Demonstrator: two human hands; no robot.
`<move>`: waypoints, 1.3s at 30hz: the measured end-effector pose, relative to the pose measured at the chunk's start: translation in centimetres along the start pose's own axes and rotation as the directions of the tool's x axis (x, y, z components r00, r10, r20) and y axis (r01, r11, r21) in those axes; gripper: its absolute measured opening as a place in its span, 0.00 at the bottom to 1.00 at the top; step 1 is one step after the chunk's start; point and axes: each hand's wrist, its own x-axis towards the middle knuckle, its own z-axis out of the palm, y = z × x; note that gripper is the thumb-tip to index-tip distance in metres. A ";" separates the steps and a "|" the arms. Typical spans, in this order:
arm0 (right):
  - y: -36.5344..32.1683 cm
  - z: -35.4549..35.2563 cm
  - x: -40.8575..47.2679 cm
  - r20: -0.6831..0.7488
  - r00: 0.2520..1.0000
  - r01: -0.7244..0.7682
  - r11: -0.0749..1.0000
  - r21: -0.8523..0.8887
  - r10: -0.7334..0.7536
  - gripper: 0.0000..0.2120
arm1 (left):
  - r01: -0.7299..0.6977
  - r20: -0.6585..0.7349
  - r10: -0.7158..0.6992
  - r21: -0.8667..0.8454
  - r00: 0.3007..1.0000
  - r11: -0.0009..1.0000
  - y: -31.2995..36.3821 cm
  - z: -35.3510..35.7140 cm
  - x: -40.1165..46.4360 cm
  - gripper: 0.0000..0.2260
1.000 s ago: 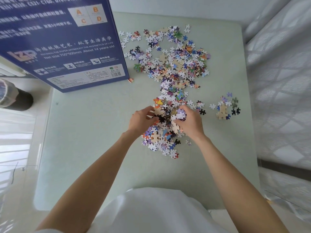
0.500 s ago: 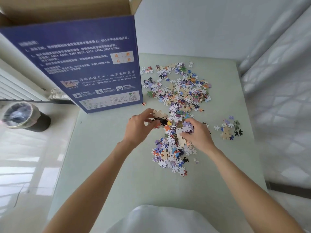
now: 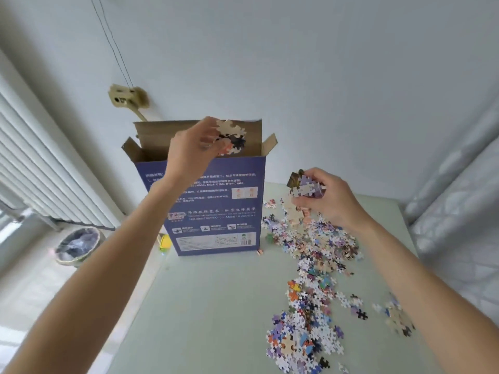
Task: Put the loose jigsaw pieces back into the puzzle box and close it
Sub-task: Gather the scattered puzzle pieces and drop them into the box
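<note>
1. Most pieces (image 3: 313, 268) are not yet boxed: a long scatter lies on the table (image 3: 210, 306), running from just right of the box (image 3: 216, 206) toward the near edge. A small separate cluster sits apart at the far right. One stray piece lies at the foot of the box, by its right corner.
2. Progress, as a judgement: early to middle. Two handfuls are in transit; many more trips look needed, and closing has not begun.
3. Pieces, look: small, interlocking, multicoloured faces with pale backs. Some hang together in little clumps.
4. Box: tall, blue, printed in white text, upright at the far left of the table. Its top is open, brown flaps standing up; the contents cannot be seen.
5. Left hand (image 3: 194, 149): raised over the mouth of the box, fingers pinching a clump of pieces above the opening, not yet let go.
6. Right hand (image 3: 329, 198): well apart from the left, held above the far end of the scatter, fingers curled round its own bunch.
7. Surroundings: white wall behind, radiator (image 3: 40, 171) and bin (image 3: 78, 245) at left, curtain (image 3: 459, 198) at right.
</note>
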 end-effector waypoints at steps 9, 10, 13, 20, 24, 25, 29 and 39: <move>-4.8 -1.1 9.4 -0.022 0.986 0.164 0.985 0.047 -0.163 0.17 | -0.020 0.227 -0.073 0.384 0.971 0.923 -4.6 0.3 2.7 0.09; -5.2 -0.8 10.3 -0.017 0.984 0.179 0.983 0.046 -0.179 0.17 | 0.018 0.250 -0.113 0.353 0.962 0.935 -4.7 0.2 3.1 0.10; -6.5 0.4 13.1 -0.024 0.973 0.231 0.973 -0.023 -0.231 0.16 | 0.061 0.330 -0.186 0.355 0.926 0.933 -4.7 -0.3 4.2 0.15; -8.0 3.5 15.9 0.209 0.831 0.556 0.780 -0.286 -0.516 0.16 | 0.035 0.428 -0.182 0.329 0.885 0.944 -5.2 -1.1 4.3 0.10; -7.3 4.9 16.4 0.417 0.745 0.665 0.537 -0.519 -0.521 0.15 | -0.058 0.413 -0.088 0.328 0.906 0.943 -5.5 -1.3 3.2 0.11; -7.2 5.2 16.5 0.446 0.743 0.666 0.491 -0.561 -0.499 0.16 | -0.077 0.395 -0.066 0.335 0.916 0.939 -5.5 -1.3 2.8 0.10; -7.4 5.8 16.3 0.497 0.756 0.649 0.389 -0.654 -0.425 0.23 | -0.111 0.295 0.025 0.282 0.955 0.953 -5.6 -1.3 1.8 0.04; -7.2 6.1 15.4 0.433 0.770 0.638 0.568 -0.521 -0.468 0.20 | -0.176 0.179 0.130 0.275 0.975 0.945 -5.7 -0.8 0.8 0.03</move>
